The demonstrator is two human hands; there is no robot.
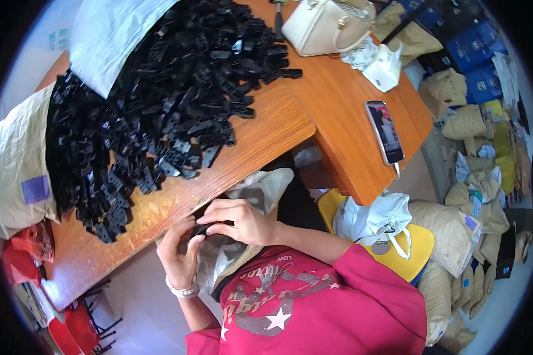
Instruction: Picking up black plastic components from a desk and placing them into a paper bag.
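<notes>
My left hand (180, 253), with a pale band at its wrist, is closed on a small black plastic part (199, 229) just off the table's near edge. From the other side my right hand (236, 221) pinches the same part between thumb and fingers. Fingers cover most of it, so its exact shape is hidden. Beyond my hands, a large heap of similar black plastic parts (177, 89) spreads over the wooden table (177, 198). Under my hands a whitish sack (222, 254) lies across my lap.
A woven sack (23, 165) stands left of the heap, and a white sheet (112, 35) overlaps it. On the right-hand table are a phone (384, 131) with a cable and a cream handbag (326, 26). A yellow stool (417, 254) bears a white bag (373, 219). Packed sacks (444, 231) line the right.
</notes>
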